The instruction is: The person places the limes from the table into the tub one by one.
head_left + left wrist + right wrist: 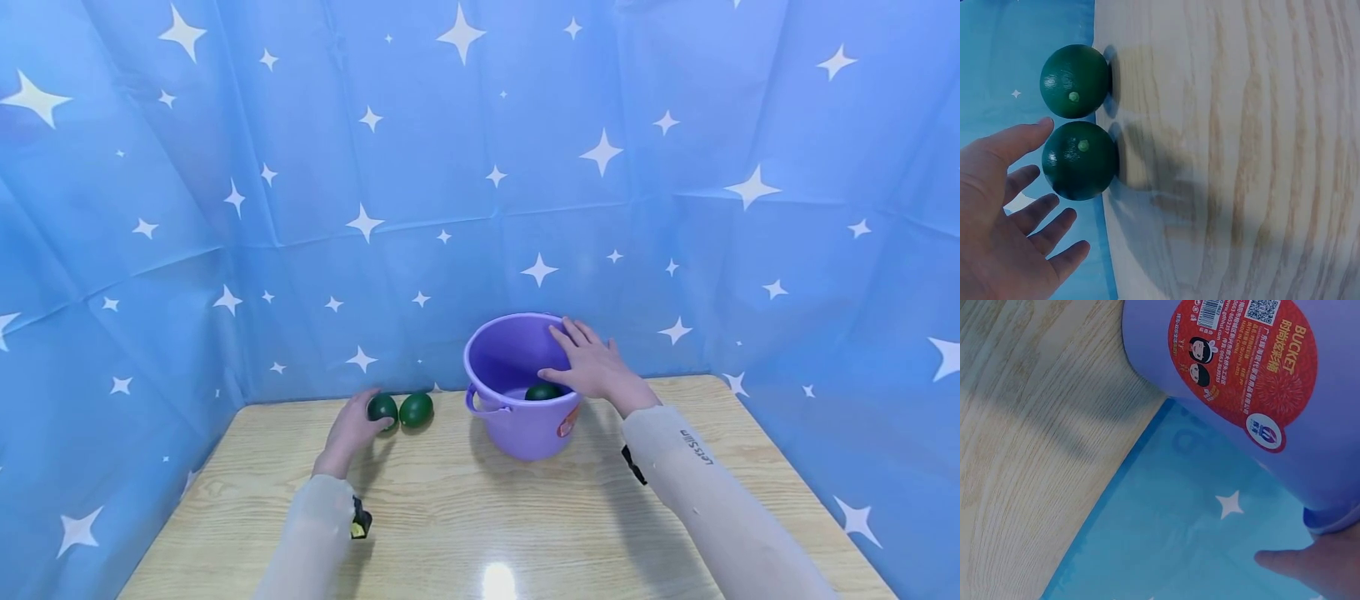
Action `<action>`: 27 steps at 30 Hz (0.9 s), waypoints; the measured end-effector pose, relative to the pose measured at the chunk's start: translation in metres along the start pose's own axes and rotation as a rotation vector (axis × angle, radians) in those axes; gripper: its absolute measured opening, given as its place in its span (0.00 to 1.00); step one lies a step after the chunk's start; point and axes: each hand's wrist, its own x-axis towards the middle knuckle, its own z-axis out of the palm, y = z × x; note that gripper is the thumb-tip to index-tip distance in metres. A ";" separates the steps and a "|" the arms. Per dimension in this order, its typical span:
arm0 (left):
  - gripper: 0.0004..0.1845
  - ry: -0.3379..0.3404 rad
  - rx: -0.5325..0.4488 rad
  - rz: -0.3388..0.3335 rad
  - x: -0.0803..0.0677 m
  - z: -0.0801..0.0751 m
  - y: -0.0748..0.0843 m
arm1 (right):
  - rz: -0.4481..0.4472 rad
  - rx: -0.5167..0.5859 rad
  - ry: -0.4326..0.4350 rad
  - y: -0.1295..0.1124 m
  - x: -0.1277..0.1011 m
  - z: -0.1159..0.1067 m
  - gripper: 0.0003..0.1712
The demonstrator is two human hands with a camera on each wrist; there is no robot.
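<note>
Both hands work well apart above the wooden table (450,517), the left at the green balls and the right at the purple bucket (528,437). Thumb and fingers of the left hand (355,429) are spread in a loose curve about the left green ball (382,411), with the thumb on its near side and the fingers reaching past its far side; whether the skin touches it I cannot tell. Just beside that ball, on the side away from the palm, sits the right green ball (416,410). Both lie near the table's back edge, and the left wrist view shows a small pale spot on each.

Farther to the right, the bucket stands upright, its handle (474,407) hanging at the left side. Over its right rim lies the right hand (592,367), the fingers stretched out and parted, gripping no ball; how firmly it rests on the rim I cannot tell. Below that hand, inside the bucket, lies a third green ball (542,392), partly hidden by the near wall. A red label (1294,394) marks the bucket's outside. Behind everything hangs a blue cloth (405,167) with white stars.
</note>
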 end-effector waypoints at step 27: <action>0.35 -0.018 -0.039 -0.063 0.003 0.007 -0.004 | -0.004 0.001 -0.001 0.001 0.001 0.002 0.50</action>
